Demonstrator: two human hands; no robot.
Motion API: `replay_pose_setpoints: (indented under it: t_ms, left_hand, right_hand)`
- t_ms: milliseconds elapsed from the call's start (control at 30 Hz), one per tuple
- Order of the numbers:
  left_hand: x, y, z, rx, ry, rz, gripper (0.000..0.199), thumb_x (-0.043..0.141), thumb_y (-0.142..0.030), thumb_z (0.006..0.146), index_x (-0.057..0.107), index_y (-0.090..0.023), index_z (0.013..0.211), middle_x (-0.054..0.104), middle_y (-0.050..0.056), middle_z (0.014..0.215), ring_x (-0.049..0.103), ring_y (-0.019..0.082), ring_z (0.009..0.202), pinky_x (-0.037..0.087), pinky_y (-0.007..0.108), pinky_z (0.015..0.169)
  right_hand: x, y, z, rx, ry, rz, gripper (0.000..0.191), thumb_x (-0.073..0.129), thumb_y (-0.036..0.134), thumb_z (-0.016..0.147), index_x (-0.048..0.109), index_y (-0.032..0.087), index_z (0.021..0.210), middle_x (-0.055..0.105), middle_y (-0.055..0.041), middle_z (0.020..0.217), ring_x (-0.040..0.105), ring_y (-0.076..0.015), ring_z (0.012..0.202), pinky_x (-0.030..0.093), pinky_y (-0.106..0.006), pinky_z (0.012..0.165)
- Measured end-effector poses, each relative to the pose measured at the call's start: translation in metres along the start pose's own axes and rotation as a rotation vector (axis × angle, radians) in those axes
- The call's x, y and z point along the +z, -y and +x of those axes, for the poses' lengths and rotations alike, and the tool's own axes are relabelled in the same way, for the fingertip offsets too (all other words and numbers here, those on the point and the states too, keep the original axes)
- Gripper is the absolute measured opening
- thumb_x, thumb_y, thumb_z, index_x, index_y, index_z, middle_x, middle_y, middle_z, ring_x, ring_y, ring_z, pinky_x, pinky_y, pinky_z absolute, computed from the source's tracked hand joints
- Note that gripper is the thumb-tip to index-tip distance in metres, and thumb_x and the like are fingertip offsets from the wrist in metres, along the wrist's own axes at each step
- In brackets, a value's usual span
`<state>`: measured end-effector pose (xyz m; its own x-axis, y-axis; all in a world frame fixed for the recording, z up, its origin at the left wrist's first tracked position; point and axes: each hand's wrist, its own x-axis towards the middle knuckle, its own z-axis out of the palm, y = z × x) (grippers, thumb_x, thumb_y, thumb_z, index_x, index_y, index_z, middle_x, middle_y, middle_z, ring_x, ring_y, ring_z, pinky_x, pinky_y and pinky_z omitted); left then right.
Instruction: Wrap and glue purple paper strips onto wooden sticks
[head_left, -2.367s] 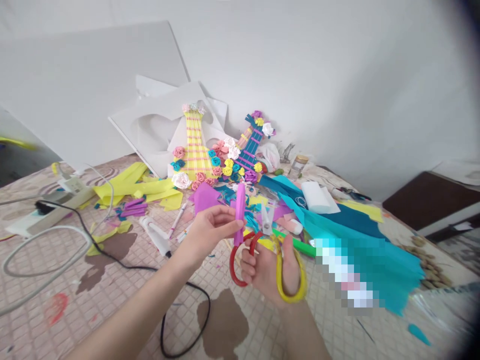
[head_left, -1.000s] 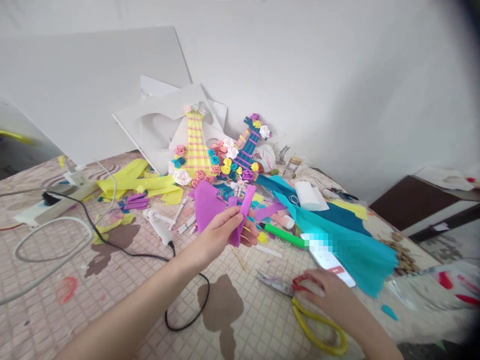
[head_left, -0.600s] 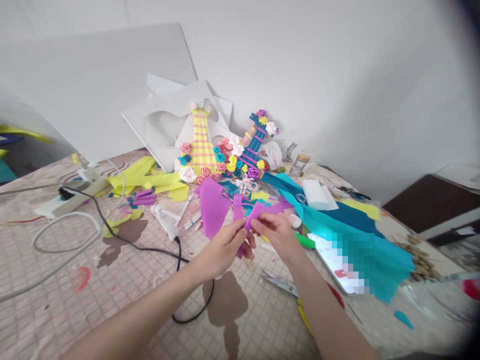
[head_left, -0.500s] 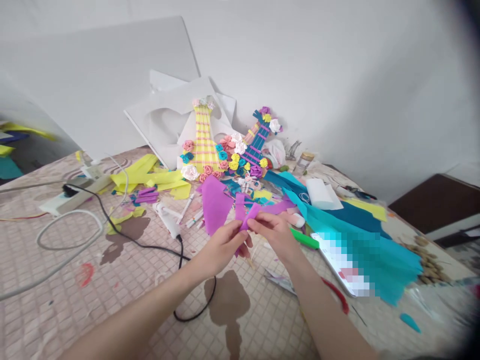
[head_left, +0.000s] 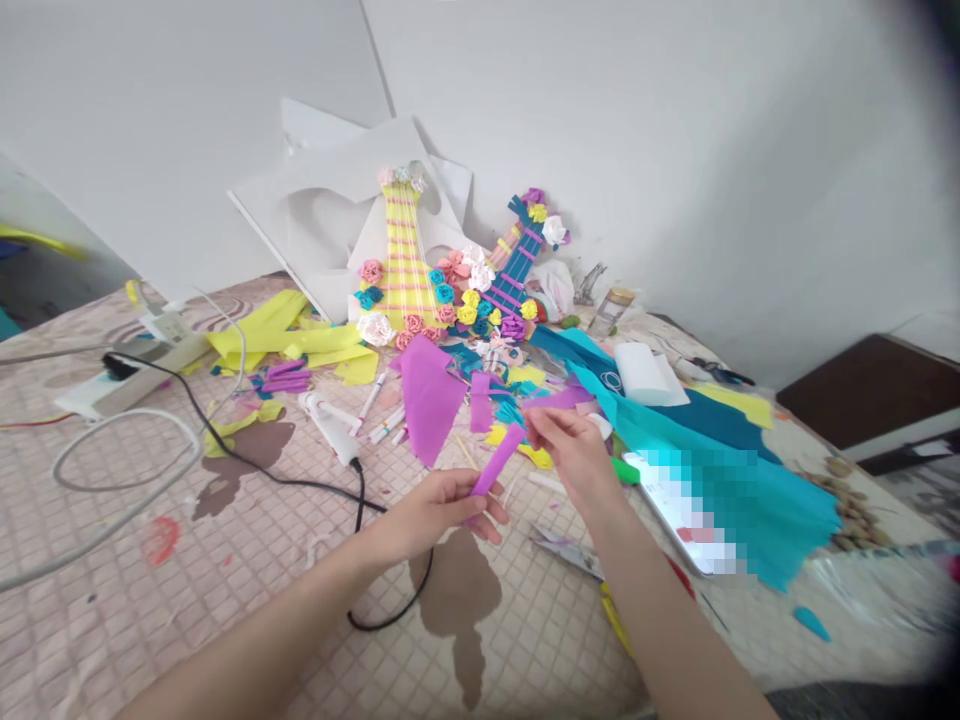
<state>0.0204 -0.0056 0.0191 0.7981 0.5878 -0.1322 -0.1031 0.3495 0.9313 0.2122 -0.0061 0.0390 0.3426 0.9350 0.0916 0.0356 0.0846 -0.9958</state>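
Observation:
My left hand [head_left: 448,508] is closed, pinching the lower end of a narrow purple paper strip [head_left: 499,462] between thumb and fingers. The strip slants up to the right. Thumb and index finger of my right hand [head_left: 571,450] are pinched together beside the strip's upper end; whether anything thin is between them I cannot make out. A thin pale stick [head_left: 466,452] shows just behind my left fingers. Beyond the hands lie a large purple paper piece [head_left: 429,398] and a smaller purple piece [head_left: 481,402]. Scissors [head_left: 566,548] lie under my right forearm.
A yellow flower-trimmed guitar shape [head_left: 405,260] and a blue one [head_left: 519,265] lean at the back. A glue gun [head_left: 330,428] with a black cord and a power strip [head_left: 142,375] lie left. Teal paper [head_left: 750,490], a phone [head_left: 675,515] and a white roll [head_left: 646,374] are right.
My hands have moved apart: the right fingers have gone up and right, the left hand slightly down. More of the purple strip now shows between them. The view has shifted slightly.

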Motion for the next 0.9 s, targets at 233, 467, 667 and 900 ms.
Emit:
replay_pose_setpoints:
  t_ms: [233, 467, 667, 900]
  left_hand:
    - [-0.008, 0.0, -0.003, -0.063, -0.092, -0.182, 0.028, 0.068, -0.029, 0.072, 0.062, -0.012, 0.093, 0.07, 0.01, 0.089, 0.067, 0.016, 0.064, 0.048, 0.028, 0.066]
    - [-0.009, -0.002, -0.002, 0.024, -0.239, -0.189, 0.026, 0.066, -0.027, 0.073, 0.061, -0.013, 0.094, 0.07, 0.009, 0.089, 0.065, 0.016, 0.069, 0.046, 0.029, 0.07]
    - [-0.014, 0.003, 0.003, 0.043, -0.313, -0.275, 0.02, 0.063, -0.019, 0.072, 0.062, -0.012, 0.09, 0.064, 0.003, 0.069, 0.058, 0.012, 0.062, 0.044, 0.026, 0.065]
    - [-0.02, 0.006, 0.007, 0.083, -0.34, -0.337, 0.025, 0.049, -0.031, 0.082, 0.061, -0.011, 0.09, 0.045, -0.005, 0.057, 0.045, 0.007, 0.048, 0.045, 0.025, 0.058]
  right_hand:
    - [-0.085, 0.006, -0.05, -0.051, 0.083, -0.704, 0.035, 0.047, 0.047, 0.083, 0.068, 0.02, 0.076, 0.067, -0.0079, 0.082, 0.059, -0.0226, 0.078, 0.046, -0.038, 0.075]
    - [-0.15, -0.038, -0.11, -0.011, 0.419, -1.023, 0.061, 0.072, 0.04, 0.061, 0.059, 0.023, 0.119, 0.05, -0.0131, 0.13, 0.045, -0.0319, 0.12, 0.035, -0.046, 0.101]
    - [-0.146, -0.046, -0.124, -0.094, 0.352, -1.058, 0.055, 0.062, 0.032, 0.071, 0.054, 0.018, 0.124, 0.05, -0.0141, 0.13, 0.043, -0.0289, 0.123, 0.036, -0.043, 0.102]
    - [-0.166, -0.06, -0.13, -0.043, 0.209, -1.1, 0.045, 0.055, 0.029, 0.07, 0.062, 0.017, 0.113, 0.058, -0.0144, 0.122, 0.05, -0.0322, 0.117, 0.042, -0.047, 0.096]
